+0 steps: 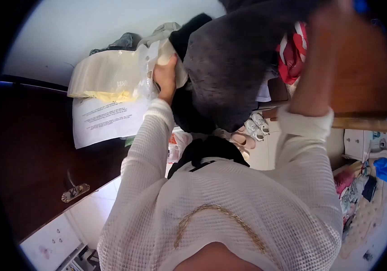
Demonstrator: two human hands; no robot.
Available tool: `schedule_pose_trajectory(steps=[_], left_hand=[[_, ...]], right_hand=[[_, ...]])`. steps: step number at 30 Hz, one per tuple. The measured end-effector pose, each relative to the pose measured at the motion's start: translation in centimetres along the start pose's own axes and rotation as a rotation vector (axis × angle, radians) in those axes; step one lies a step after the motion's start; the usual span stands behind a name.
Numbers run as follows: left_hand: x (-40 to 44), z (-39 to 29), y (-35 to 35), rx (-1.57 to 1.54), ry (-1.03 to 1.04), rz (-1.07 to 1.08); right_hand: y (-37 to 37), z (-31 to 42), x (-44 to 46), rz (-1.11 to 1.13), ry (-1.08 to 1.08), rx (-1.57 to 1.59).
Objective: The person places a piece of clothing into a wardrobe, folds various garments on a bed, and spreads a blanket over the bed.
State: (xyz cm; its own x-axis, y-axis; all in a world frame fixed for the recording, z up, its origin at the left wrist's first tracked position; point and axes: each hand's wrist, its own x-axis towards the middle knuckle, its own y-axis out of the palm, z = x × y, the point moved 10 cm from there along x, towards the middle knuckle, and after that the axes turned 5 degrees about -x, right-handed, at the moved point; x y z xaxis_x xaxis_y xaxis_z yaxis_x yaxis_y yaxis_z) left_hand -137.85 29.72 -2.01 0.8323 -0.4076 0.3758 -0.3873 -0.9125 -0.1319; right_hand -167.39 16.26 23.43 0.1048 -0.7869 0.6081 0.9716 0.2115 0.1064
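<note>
My left hand (166,77) is closed round the edge of a translucent plastic folder (107,74), its fingers partly hidden behind the plastic. Below the folder, a printed sheet of paper (105,118) hangs against dark wood. A large dark grey cloth (229,58) drapes down between my arms. My right hand (333,20) is raised at the top right, beside the upper part of this cloth. Motion blurs its fingers, so I cannot make out whether it grips the cloth.
Red and white fabric (290,58) is bunched beside a brown wooden panel (367,67). A dark wooden door (35,149) with a metal handle (74,193) stands at left. Shoes (254,128) lie on the floor below. Clothes (358,194) are piled on a bed at right.
</note>
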Motion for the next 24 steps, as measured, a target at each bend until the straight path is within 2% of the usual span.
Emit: schedule_pose_trajectory(steps=[2, 3, 4, 6, 7, 8, 10, 11, 12, 14, 16, 17, 20, 24], left_hand=[[0.8, 1.1, 3.3, -0.127, -0.215, 0.166], [1.6, -2.3, 5.1, -0.185, 0.057, 0.283], [1.2, -5.4, 5.6, -0.027, 0.093, 0.358], [0.2, -0.7, 11.3, 0.103, 0.005, 0.835], [-0.2, 1.5, 12.9, 0.197, 0.145, 0.862], [-1.3, 2.1, 12.9, 0.043, 0.001, 0.933], [-1.9, 0.8, 10.3, 0.113, 0.065, 0.662], [-2.4, 1.1, 10.3, 0.184, 0.048, 0.653], [-3.7, -2.4, 8.6, 0.282, 0.224, 0.595], [-7.1, -6.7, 4.9, 0.206, 0.394, 0.527], [-10.3, -8.0, 2.5, -0.041, 0.406, 0.645], [-11.5, -8.1, 1.1, -0.058, 0.411, 0.655], [-13.7, -2.0, -0.4, -0.306, -0.223, 0.832], [-13.7, 4.8, -0.3, -0.174, -0.334, 0.907]], right_hand=[[-3.9, 4.8, -0.3, -0.063, -0.065, -0.011], [-6.0, 7.1, -0.9, -0.099, -0.092, -0.035], [-8.0, 9.3, -1.7, -0.13, -0.114, -0.06], [-11.8, 13.4, -4.0, -0.197, -0.154, -0.12], [-13.6, 15.6, -5.5, -0.236, -0.176, -0.148], [-15.1, 17.6, -6.8, -0.269, -0.195, -0.176], [-17.6, 20.4, -9.6, -0.336, -0.208, -0.234], [-18.6, 21.6, -11.0, -0.368, -0.212, -0.254], [-19.3, 22.5, -12.2, -0.391, -0.209, -0.273], [-20.2, 23.7, -14.2, -0.429, -0.198, -0.304], [-20.3, 24.2, -16.3, -0.453, -0.181, -0.323], [-20.4, 24.1, -17.2, -0.464, -0.165, -0.324], [-18.9, 22.9, -19.5, -0.462, -0.106, -0.32], [-16.7, 21.5, -21.8, -0.456, -0.014, -0.284]])
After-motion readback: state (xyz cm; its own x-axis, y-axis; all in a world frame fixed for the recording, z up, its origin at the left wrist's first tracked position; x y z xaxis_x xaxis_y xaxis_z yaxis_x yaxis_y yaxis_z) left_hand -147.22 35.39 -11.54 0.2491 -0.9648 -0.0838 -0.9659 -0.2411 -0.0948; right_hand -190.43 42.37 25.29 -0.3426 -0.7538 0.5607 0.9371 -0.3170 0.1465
